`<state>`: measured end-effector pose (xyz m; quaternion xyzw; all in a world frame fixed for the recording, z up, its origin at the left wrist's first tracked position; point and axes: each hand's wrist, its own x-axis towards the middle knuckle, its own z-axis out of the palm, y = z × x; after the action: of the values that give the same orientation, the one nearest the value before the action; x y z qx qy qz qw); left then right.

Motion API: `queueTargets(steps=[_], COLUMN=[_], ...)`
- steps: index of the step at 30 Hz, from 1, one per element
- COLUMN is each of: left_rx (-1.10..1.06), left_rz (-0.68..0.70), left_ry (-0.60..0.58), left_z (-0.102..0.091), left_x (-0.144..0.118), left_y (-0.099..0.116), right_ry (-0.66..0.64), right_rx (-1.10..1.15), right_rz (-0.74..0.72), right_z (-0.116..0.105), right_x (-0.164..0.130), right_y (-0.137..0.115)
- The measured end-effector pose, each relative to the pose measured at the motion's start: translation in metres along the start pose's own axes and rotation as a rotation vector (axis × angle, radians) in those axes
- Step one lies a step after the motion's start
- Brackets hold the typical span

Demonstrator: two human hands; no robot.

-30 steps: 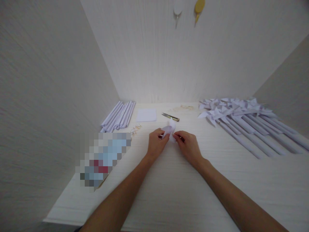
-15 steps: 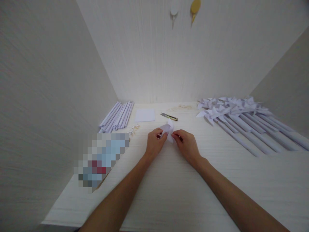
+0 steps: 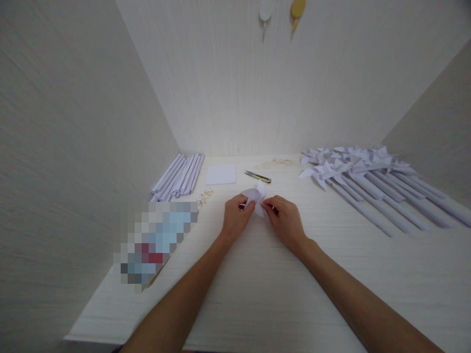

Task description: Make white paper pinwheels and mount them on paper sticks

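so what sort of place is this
Probably a small craft workspace: a pale tabletop walled in at the back and sides, with a pair of snips, a bundle of rolled paper tubes on the left and a pile of paper pinwheels on the right.

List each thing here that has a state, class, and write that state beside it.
White paper piece: curled, held
Left hand: pinching
Right hand: pinching
Thread snips: lying down, blades slightly apart
Square paper: lying flat
Paper tubes: rolled, bunched together
Paper pinwheels: folded, piled up
Yellow hook: mounted
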<state>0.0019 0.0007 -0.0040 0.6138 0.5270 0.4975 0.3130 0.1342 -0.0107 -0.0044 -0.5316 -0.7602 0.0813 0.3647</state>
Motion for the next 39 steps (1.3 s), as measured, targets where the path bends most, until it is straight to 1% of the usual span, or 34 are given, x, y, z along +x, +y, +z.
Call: queueTargets(steps=[6, 14, 17, 24, 35, 39], left_rx=[0.039, 0.039, 0.032, -0.004, -0.032, -0.027], left_rz=[0.012, -0.041, -0.069, -0.073, -0.090, -0.054], left_ry=[-0.010, -0.024, -0.043, -0.093, -0.093, -0.071], left_z=[-0.0004, -0.0031, -0.0033, -0.0047, -0.0043, -0.0017], left_x=[-0.0003, 0.0007, 0.0012, 0.0006, 0.0017, 0.0019], left_y=[-0.0003, 0.0040, 0.0038, 0.0017, 0.0025, -0.0005], right_ry=[-0.003, -0.004, -0.002, -0.004, -0.020, -0.027], right_rx=[-0.029, -0.051, -0.051, -0.037, -0.085, -0.155], right_rz=[-0.007, -0.020, -0.019, -0.008, -0.016, -0.041], right_z=[0.0004, 0.0004, 0.0005, 0.0001, -0.0025, -0.0045], right_x=[-0.0003, 0.0000, 0.0000, -0.0001, 0.0005, 0.0002], right_y=[0.0014, 0.0020, 0.0023, 0.0038, 0.0022, -0.0003])
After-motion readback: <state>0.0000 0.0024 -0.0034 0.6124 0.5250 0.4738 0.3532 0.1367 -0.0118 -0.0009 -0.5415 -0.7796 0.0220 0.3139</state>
